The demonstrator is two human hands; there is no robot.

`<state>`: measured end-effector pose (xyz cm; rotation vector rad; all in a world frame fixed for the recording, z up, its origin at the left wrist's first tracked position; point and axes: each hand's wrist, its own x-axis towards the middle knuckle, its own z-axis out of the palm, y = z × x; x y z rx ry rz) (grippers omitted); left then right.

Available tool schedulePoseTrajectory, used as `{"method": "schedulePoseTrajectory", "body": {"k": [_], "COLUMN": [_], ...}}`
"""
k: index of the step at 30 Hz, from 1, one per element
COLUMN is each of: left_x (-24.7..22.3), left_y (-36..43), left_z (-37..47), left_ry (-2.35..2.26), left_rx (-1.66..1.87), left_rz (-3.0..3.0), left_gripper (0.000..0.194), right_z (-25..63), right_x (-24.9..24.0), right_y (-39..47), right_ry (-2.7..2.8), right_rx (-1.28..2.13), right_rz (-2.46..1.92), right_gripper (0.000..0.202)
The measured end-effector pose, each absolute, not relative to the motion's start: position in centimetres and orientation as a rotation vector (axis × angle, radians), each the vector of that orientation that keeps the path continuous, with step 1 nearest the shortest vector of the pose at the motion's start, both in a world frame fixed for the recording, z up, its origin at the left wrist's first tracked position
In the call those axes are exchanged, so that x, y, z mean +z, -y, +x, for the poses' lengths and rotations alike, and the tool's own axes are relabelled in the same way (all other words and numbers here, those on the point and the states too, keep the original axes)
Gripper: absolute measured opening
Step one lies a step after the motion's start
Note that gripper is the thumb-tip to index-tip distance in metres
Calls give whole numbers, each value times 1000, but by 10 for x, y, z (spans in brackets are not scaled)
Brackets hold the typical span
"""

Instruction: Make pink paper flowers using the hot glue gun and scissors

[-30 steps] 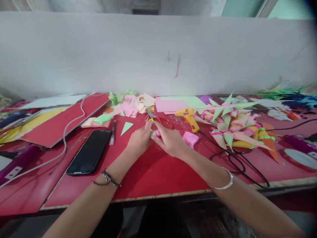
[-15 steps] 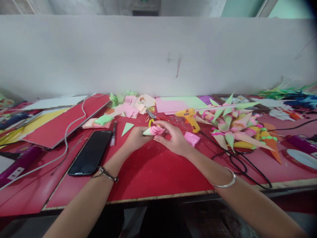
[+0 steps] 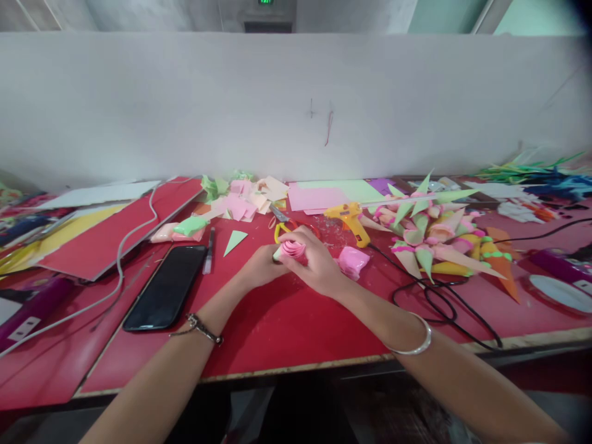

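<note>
A small paper cone, pale green outside with pink ridged layers at its mouth, is held between both hands over the red table. My left hand is closed around its green side. My right hand curls its fingers and thumb about the pink end, which faces up toward me. Just behind the hands lie scissors with yellow and red handles, partly hidden by my fingers. A pink plastic packet rests right of my right hand. Left of my left hand lies a green paper triangle.
A yellow glue gun with a black cord and a heap of paper cones lie to the right. Leftward are a phone, a pen, clay packets and a red board. Paper scraps lie near the white partition.
The cone has turned so its pink layered end now faces more toward me. My right hand has shifted left, with its fingers closer around that end.
</note>
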<state>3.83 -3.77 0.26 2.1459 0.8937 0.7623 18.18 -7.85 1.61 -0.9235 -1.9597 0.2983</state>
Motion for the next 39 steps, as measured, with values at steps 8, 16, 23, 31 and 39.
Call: {"method": "schedulePoseTrajectory", "body": {"k": [8,16,23,31,39], "left_x": [7,13,11,5,5], "left_y": [43,44,41,37,38], "left_z": [41,35,30,28,28], "left_ry": [-852,-772,-725,-705,-661], "left_rx": [841,487,486,518,569], "left_rz": [2195,2124,2058,1976,1968], "left_gripper": [32,17,25,29,23], "right_z": [184,185,186,186,186], "right_x": [19,23,26,28,30], "right_y": [78,81,83,84,88], "right_ry": [1888,1933,2034,2053,2087], "right_rx": [350,617,652,759,742], "right_rz": [-830,-602,-566,-578,-626], "right_gripper": [28,35,26,25,28]}}
